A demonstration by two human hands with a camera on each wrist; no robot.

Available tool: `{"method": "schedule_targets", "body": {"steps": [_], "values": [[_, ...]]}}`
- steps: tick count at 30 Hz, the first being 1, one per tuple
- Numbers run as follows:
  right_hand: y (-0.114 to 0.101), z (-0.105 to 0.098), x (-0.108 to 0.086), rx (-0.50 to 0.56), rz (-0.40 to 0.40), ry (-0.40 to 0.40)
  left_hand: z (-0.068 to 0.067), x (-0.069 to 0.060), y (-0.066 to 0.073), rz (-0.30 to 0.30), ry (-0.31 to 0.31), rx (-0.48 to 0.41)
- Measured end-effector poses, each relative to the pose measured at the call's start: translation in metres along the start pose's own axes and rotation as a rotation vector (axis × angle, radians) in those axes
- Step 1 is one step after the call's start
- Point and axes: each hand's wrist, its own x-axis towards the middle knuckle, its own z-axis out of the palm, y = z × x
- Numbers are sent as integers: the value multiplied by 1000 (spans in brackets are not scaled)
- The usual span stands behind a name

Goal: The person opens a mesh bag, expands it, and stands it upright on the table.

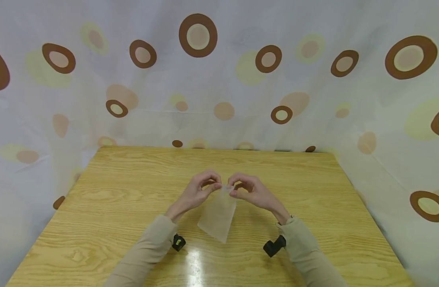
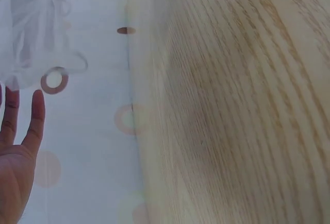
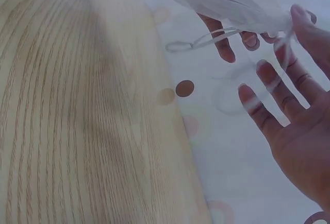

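Fingers (image 1: 211,174), both hands (image 1: 197,192) (image 1: 258,193), pinch sheer drawstring pouch (image 1: 217,217).

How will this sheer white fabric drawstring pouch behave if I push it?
The pouch will probably crumple, since its thin fabric shows soft folds. It looks light, being see-through. Its thin white cord may snag, given its loose loop.

Around the sheer bag (image 1: 216,219) in the head view, open tabletop (image 1: 126,179) stretched to 9 and 3 o'clock beyond the sleeves (image 1: 151,243), and a hand could pass there or along the far strip at 12. A lane between the forearms led out at 6. The left hand (image 1: 198,190) at 10 and right hand (image 1: 254,192) at 2 crowded the bag's top; black wrist devices (image 1: 274,246) narrowed 8 and 4. Patterned curtain (image 1: 219,83) walled the far edge and both sides.
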Motion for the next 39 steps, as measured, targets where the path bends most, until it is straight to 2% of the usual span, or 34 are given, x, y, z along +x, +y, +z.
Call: {"method": "schedule_targets", "body": {"steps": [5,9,11,18,23,25,27,31,35,39], "values": [[0,1,1,-20,-33,25,0,-1,3,-48,-21,29],[0,1,2,-38,-17,39,-1,-1,5,-89,-80,57],[1,2,2,-51,-22,35,-1,-1,5,-89,-112,59],[1,1,1,-81,13,-3,-2,-3,5,-75,-136,2],[2,1,-1,-86,27,-44,-3,-6,4,-93,-149,-50],[2,1,-3,-63,31,-37,-3,-7,3,-97,-153,-52],[2,2,-4,-40,23,-15,-4,-7,2,-91,-147,-50],[-1,3,-3,13,45,39,-5,-9,1,-78,-86,-57],[-4,6,-1,9,77,46,-6,-10,0,-35,-27,-59],[-5,9,2,-20,57,53,-7,-10,-1,17,5,-79]]}}
